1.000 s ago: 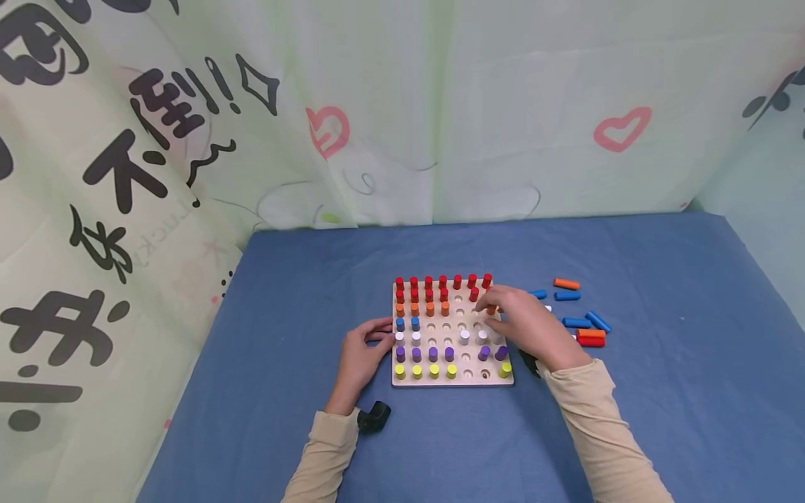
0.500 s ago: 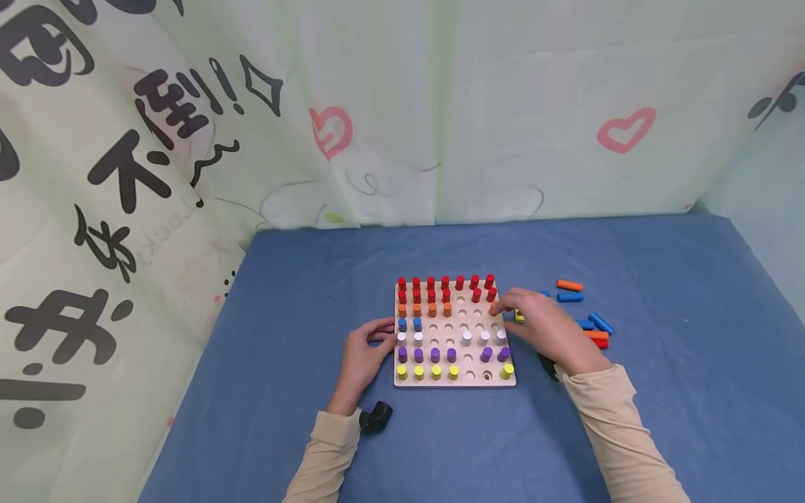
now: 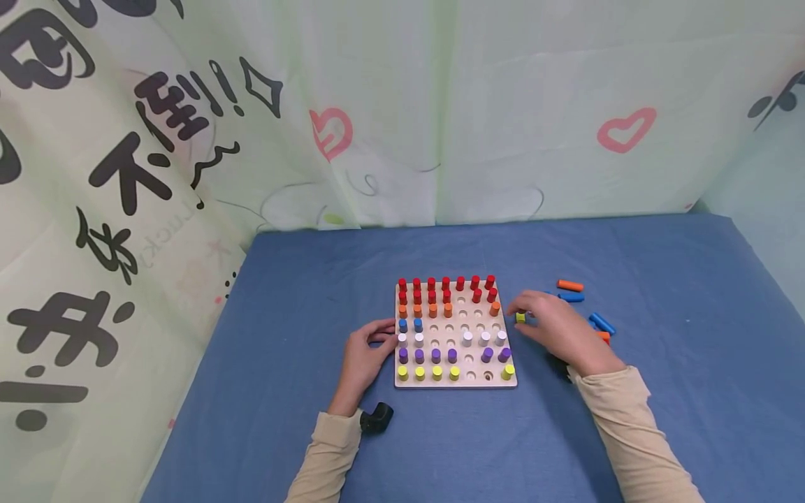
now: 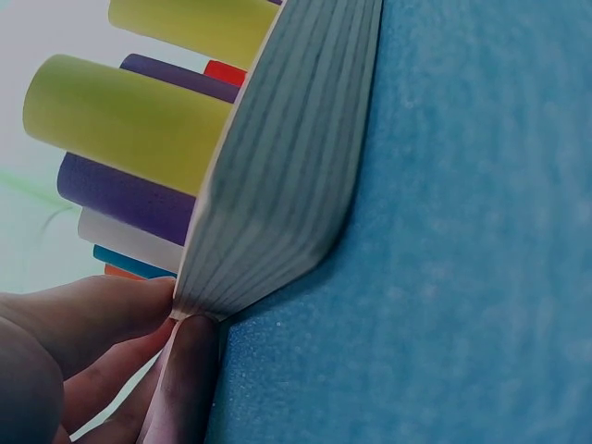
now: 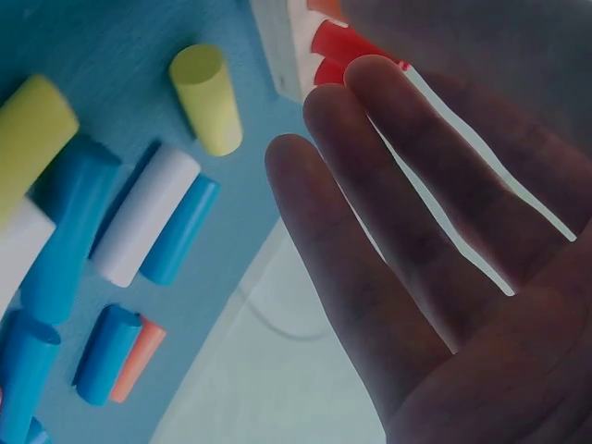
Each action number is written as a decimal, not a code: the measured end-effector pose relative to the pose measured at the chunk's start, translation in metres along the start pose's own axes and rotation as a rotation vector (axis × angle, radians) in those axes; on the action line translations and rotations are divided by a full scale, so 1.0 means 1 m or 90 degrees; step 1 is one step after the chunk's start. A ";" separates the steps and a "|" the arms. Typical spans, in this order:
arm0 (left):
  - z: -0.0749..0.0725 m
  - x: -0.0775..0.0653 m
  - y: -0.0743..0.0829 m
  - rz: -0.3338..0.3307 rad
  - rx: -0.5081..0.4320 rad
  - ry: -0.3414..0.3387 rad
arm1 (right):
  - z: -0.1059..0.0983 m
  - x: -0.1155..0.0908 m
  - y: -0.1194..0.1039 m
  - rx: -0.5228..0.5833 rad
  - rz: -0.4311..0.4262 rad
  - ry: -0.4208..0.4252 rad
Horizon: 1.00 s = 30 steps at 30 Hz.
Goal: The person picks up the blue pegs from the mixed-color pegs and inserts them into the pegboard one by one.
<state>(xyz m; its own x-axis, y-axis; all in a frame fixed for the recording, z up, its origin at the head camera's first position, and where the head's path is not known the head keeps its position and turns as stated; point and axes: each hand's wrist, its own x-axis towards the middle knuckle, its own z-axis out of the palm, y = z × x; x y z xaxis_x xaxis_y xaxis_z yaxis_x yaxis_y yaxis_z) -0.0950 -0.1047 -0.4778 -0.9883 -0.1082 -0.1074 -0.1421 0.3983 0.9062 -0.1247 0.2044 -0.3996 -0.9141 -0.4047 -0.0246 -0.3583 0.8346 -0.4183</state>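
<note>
A light wooden pegboard (image 3: 449,328) carries upright pegs in rows of red, orange, blue, white, purple and yellow, with some bare holes. My left hand (image 3: 367,353) touches its left edge; in the left wrist view the thumb (image 4: 120,310) and a finger meet the board's corner. At the right end of the orange row stands an orange peg (image 3: 495,309). Just right of the board, my right hand (image 3: 562,332) hovers with fingers extended around a standing yellow peg (image 3: 520,317). In the right wrist view the fingers (image 5: 324,213) are apart from that yellow peg (image 5: 208,100).
Loose pegs lie right of the board, partly hidden by the right hand: an orange one (image 3: 570,286), blue ones (image 3: 571,297) and a white one (image 5: 146,217) among them. Blue cloth (image 3: 283,300) covers the table, with a printed curtain (image 3: 503,168) behind.
My right hand has let go of the orange peg in the third row and moved right, off the board. My left hand stays at the board's left edge.
</note>
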 end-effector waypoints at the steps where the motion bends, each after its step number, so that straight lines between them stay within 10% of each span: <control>1: 0.000 0.000 0.000 0.001 -0.001 0.000 | 0.000 0.000 0.001 0.002 0.001 -0.002; 30: -0.001 0.000 0.002 0.019 -0.007 -0.005 | 0.001 -0.010 0.033 -0.020 0.046 -0.034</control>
<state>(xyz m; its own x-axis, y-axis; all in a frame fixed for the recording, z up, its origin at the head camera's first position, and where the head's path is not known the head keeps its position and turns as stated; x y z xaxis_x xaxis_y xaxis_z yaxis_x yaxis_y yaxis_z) -0.0949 -0.1051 -0.4753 -0.9924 -0.0901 -0.0836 -0.1125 0.3915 0.9133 -0.1276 0.2356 -0.4143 -0.9266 -0.3620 -0.1016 -0.2989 0.8733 -0.3848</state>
